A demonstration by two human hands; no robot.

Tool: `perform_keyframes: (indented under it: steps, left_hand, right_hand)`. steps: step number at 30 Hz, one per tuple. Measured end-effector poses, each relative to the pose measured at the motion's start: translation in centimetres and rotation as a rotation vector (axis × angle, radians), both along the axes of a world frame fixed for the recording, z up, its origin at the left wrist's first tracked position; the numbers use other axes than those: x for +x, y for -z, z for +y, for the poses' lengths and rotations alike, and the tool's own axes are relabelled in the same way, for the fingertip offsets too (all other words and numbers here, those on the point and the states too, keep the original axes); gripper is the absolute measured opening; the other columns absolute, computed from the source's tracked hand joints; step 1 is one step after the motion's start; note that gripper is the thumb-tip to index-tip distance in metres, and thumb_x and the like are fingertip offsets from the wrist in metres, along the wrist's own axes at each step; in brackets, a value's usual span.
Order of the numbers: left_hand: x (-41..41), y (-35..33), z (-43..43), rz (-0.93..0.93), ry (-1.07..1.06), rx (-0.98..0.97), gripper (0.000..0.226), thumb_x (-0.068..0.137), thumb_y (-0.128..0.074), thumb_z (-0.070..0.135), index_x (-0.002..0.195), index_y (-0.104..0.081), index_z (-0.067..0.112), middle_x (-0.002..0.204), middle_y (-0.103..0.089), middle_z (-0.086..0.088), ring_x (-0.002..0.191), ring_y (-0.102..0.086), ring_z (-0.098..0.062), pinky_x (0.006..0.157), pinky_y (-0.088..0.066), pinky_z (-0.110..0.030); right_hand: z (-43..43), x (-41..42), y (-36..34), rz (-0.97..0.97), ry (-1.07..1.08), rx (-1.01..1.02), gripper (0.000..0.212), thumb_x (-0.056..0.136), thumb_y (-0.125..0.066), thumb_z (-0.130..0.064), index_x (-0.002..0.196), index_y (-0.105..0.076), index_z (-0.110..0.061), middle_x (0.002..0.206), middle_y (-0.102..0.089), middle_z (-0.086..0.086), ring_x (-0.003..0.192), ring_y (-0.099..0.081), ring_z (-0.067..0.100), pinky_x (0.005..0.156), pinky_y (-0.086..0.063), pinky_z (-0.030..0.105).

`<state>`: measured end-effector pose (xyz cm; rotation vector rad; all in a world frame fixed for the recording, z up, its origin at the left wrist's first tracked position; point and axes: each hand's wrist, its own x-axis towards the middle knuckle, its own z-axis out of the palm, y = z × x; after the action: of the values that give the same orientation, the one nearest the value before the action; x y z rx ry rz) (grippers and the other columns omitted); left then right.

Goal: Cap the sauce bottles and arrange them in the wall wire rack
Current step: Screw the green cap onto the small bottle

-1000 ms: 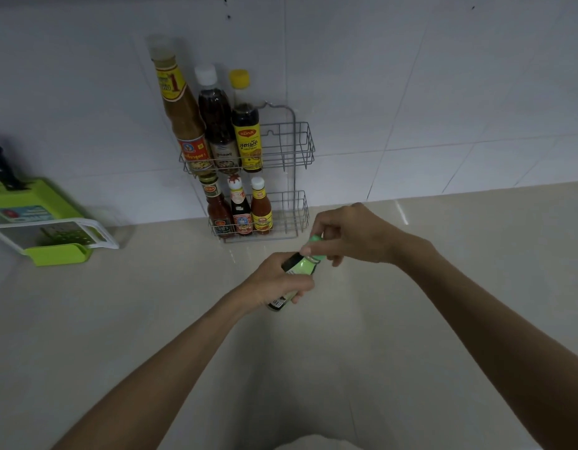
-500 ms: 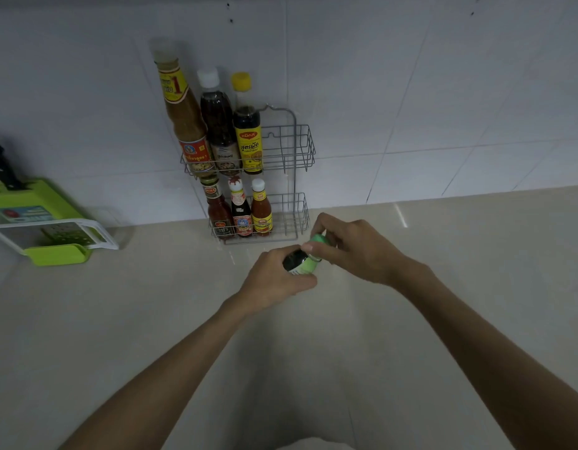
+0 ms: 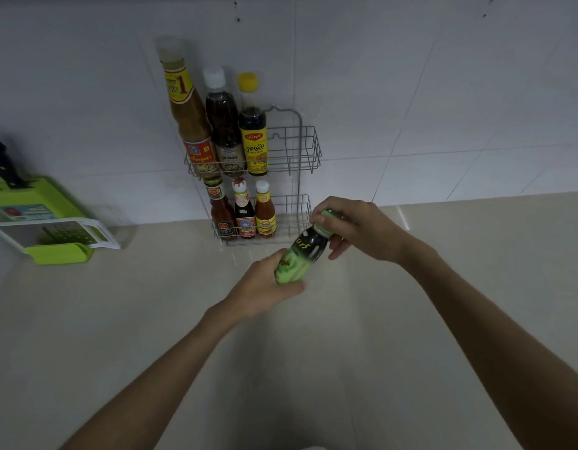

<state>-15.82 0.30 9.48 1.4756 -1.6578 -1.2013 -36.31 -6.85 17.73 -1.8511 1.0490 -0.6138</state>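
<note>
Fingers point(image 3: 317, 219) of the right hand point(image 3: 356, 232) are pinched around the green cap point(image 3: 326, 215) at the top of a green-labelled sauce bottle point(image 3: 300, 256), while the left hand point(image 3: 268, 289) is clamped around the bottle's lower body. The bottle is held tilted above the pale countertop point(image 3: 411, 319), just in front of the wall wire rack point(image 3: 300, 151). The rack is hung against a white tiled wall point(image 3: 411, 76). Its upper tier is filled on the left by three tall bottles point(image 3: 222, 125), capped clear, white and yellow; the right part of that tier is seen bare. Three small bottles point(image 3: 245, 212) are stood side by side in the lower tier. At far left on the counter a green slicer box point(image 3: 41, 219) is seen, with a black handle point(image 3: 3, 164) stuck up from it.
</note>
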Motion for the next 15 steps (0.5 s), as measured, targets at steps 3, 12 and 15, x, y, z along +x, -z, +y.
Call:
perform_keyframes:
  steps: [3,12,15]
  left_hand:
    - [-0.3,1.3,-0.6,-0.060,-0.177,-0.105,0.043,0.071,-0.077,0.040,0.107,-0.057,0.030,0.090,-0.068,0.013,0.083,-0.064,0.001,0.068,-0.050,-0.010]
    - [1.1,5.1,-5.9,-0.233,-0.199,-0.053,0.101,0.078,-0.075,0.014,0.151,-0.005,0.013,0.156,-0.013,-0.009,0.142,-0.014,-0.024,0.109,-0.015,-0.025]
    - [2.6,5.2,-9.3,-0.143,-0.284,0.012,0.100,0.082,-0.070,0.008,0.153,0.000,0.012,0.160,-0.007,-0.007,0.147,-0.009,-0.023,0.111,-0.011,-0.024]
  right_hand:
    - [0.3,1.1,1.6,-0.090,0.108,0.046,0.025,0.092,-0.062,-0.034,0.108,-0.054,-0.016,0.103,-0.065,0.008,0.080,-0.072,0.017,0.064,-0.063,0.034]
    - [-2.8,5.0,7.6,-0.120,0.433,-0.169,0.034,0.076,-0.080,-0.015,0.098,-0.054,-0.018,0.091,-0.064,-0.002,0.081,-0.063,0.012,0.066,-0.053,0.014]
    - [-6.6,6.7,8.8,-0.095,0.433,-0.215,0.034,0.076,-0.075,-0.005,0.101,-0.054,-0.016,0.098,-0.062,0.001,0.084,-0.057,0.015,0.067,-0.050,0.021]
